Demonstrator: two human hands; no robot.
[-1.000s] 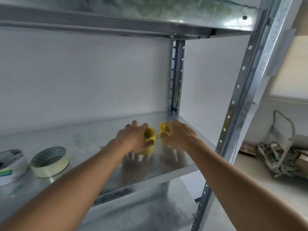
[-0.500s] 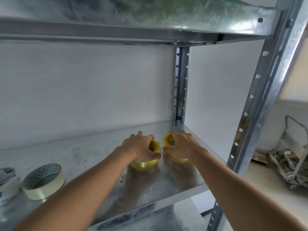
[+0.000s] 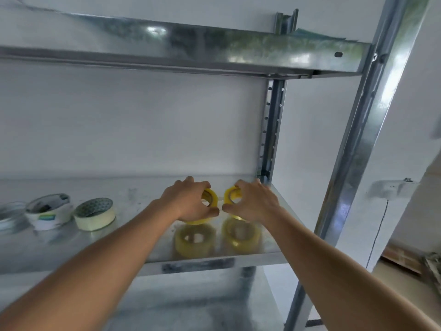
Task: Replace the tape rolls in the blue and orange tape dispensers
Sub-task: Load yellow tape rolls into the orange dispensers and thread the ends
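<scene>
Two rolls (image 3: pixel 94 214) — left on shelf (image 3: pixel 143 192)

The left hand (image 3: pixel 191 201) hides most of one yellow tape roll (image 3: pixel 211 198); the right hand (image 3: pixel 253 203) covers much of the other yellow tape roll (image 3: pixel 231 195). A silvery roll (image 3: pixel 9 217) is cut off by the left edge. The print on the white roll (image 3: pixel 49 211) is too blurred to read.

Both arms outstretched, left hand (image 3: pixel 191 203) and right hand (image 3: pixel 253 203) side by side, fingers seemingly curled, gripping
</scene>
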